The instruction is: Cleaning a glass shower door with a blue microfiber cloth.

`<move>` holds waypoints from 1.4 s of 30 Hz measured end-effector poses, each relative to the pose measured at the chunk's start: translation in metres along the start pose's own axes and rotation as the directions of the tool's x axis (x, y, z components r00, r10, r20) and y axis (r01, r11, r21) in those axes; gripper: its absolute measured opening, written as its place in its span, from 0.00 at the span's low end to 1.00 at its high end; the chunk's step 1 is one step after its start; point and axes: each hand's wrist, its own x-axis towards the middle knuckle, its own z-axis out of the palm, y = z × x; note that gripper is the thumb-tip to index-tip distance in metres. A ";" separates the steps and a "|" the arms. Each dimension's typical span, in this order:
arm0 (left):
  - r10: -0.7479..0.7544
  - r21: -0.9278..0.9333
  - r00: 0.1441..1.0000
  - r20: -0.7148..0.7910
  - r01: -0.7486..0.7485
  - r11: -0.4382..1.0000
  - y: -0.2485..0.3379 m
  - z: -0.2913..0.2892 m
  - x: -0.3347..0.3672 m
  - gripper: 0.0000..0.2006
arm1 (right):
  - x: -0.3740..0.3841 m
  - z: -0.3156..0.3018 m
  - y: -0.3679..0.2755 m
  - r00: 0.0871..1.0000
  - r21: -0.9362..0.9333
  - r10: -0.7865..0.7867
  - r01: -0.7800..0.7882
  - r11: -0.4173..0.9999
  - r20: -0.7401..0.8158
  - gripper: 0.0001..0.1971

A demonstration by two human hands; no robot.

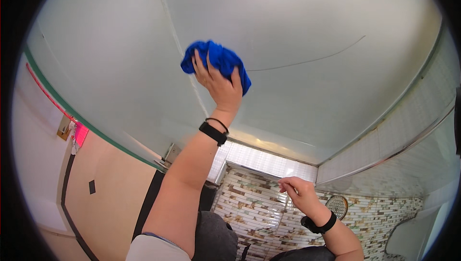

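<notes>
My left hand (220,87) presses a bunched blue cloth (218,55) against a large frosted glass panel (307,102). Its fingers spread over the cloth, and the arm reaches up from the lower left. The cloth lies beside a pale vertical seam (168,13) in the glass. A thin dark curved line (312,62) runs across the panel to the right of the cloth. Low on the right, my right hand (298,194) hangs over the tiled floor with loosely curled fingers, touching nothing; nothing shows in it.
A metal hinge (171,154) sits at the glass's lower edge. Below are mosaic floor tiles (254,196) and a round drain (337,206). A tiled ledge (384,138) runs along the right. Beyond the green glass edge (103,133), a pink item (80,133) stands by a beige floor (108,179).
</notes>
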 end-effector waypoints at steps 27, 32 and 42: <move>-0.369 0.026 0.891 0.264 0.376 0.926 -0.035 -0.022 -0.131 0.35 | -0.007 -0.003 -0.001 0.998 0.008 0.064 -0.064 0.998 -0.002 0.06; -0.536 0.152 0.739 0.409 0.524 0.838 -0.048 -0.036 -0.216 0.34 | -0.006 0.001 0.004 0.997 -0.012 0.072 -0.072 0.997 0.022 0.07; -0.957 -0.055 0.049 0.287 0.998 0.034 -0.059 -0.013 -0.251 0.30 | -0.008 0.001 0.017 0.996 -0.034 0.086 -0.085 0.996 0.039 0.06</move>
